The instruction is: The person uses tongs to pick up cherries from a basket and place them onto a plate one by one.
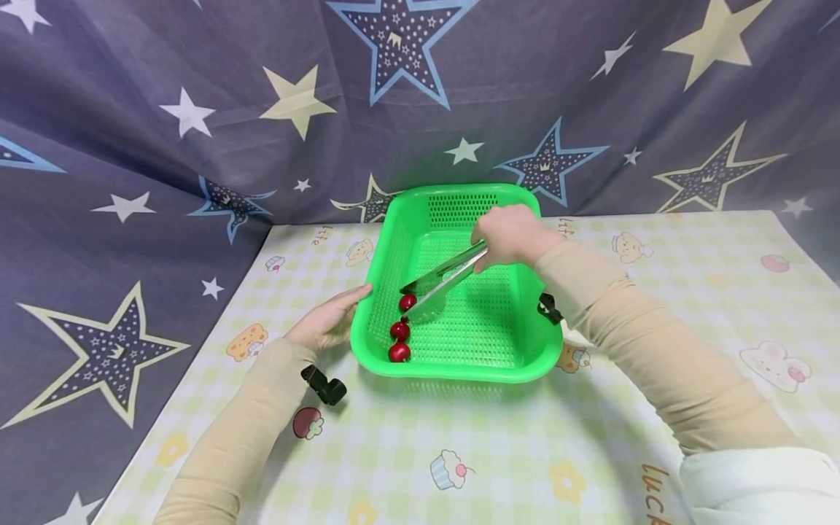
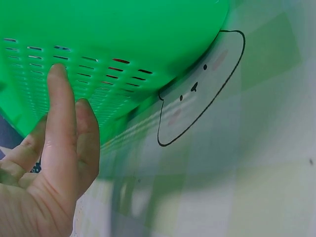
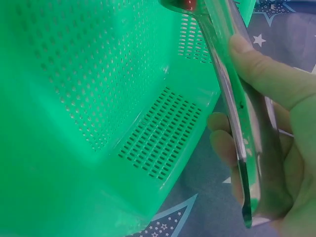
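My right hand (image 1: 515, 237) grips metal tongs (image 1: 453, 273) above the green plastic basket (image 1: 453, 375). Down at the basket's left side, the two tong tips stand on either side of a red cherry (image 1: 407, 300); whether they press it I cannot tell. Two more cherries, a middle one (image 1: 399, 331) and a near one (image 1: 399, 353), lie in a row toward the front left corner. In the right wrist view, thumb and fingers wrap the tongs (image 3: 247, 123). My left hand (image 1: 331, 321) has its fingers extended against the basket's left outer wall (image 2: 148, 29).
The basket stands on a checked tablecloth (image 1: 387, 452) printed with cartoon figures. Behind and to the left hangs a dark cloth with stars (image 1: 216, 65). A small black wrist device (image 1: 324, 385) sits at the left wrist, another (image 1: 550, 309) at the right.
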The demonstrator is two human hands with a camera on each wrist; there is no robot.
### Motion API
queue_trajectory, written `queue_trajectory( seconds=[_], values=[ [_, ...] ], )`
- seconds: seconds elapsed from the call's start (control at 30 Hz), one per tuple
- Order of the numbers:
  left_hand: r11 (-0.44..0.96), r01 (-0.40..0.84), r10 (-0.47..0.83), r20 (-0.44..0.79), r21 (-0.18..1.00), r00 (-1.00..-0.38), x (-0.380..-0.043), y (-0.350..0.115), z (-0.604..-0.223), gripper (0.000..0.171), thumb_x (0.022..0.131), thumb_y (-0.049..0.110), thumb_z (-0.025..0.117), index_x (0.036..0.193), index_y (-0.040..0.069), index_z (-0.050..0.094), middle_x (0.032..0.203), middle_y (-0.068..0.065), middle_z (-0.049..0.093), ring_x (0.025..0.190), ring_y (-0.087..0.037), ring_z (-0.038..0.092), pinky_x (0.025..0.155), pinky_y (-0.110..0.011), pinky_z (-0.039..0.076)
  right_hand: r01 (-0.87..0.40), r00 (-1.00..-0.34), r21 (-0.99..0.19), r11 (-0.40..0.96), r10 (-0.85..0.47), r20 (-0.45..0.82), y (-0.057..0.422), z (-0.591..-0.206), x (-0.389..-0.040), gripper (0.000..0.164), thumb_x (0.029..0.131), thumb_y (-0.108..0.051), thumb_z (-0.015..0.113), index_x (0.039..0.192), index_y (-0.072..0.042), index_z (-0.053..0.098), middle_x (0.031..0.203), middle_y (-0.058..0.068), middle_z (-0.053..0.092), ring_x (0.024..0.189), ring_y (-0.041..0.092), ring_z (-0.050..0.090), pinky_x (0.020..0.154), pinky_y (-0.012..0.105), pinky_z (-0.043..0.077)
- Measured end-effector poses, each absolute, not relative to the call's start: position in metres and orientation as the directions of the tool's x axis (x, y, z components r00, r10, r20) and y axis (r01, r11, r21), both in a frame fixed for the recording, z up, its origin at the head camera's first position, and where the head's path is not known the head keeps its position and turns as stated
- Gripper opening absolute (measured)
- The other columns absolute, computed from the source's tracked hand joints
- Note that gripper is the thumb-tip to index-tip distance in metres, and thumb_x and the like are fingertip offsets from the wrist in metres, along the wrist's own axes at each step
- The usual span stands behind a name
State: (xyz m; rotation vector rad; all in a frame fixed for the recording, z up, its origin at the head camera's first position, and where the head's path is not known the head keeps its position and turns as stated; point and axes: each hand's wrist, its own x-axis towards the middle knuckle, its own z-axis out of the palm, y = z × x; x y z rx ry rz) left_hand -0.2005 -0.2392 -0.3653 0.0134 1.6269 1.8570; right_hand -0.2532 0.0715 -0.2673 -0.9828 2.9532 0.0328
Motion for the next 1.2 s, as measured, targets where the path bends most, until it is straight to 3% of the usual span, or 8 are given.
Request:
queue_trajectory(
  seconds=[0.47,1.2],
  values=[
    [0.009,-0.461,0.465,-0.412,0.887,-0.784,-0.200,-0.238,-0.364,0.040,0.098,0.043,0.037,0.128,0.017,0.037,0.108,0.004,0.061,0.091,-0.009,0.064,0.080,-0.028,0.057,-0.610,-0.788,-0.002,0.792,-0.607,-0.096,0.073,-0.266,-0.252,0.042,0.072,-0.043,0.074,0.106,-0.018,0.070,0.111,0.002,0.068,0.100,0.023,0.065,0.085,0.042,0.055],
    [0.004,-0.469,0.450,-0.421,0.883,-0.788,-0.200,-0.239,-0.365,0.034,0.099,0.042,0.037,0.122,0.017,0.042,0.111,0.004,0.059,0.097,-0.010,0.062,0.086,-0.030,0.055,-0.636,-0.771,-0.031,0.771,-0.637,-0.012,0.090,-0.255,-0.251,0.037,0.074,-0.041,0.074,0.103,-0.018,0.072,0.105,0.004,0.071,0.088,0.023,0.067,0.073,0.043,0.056]
  ],
)
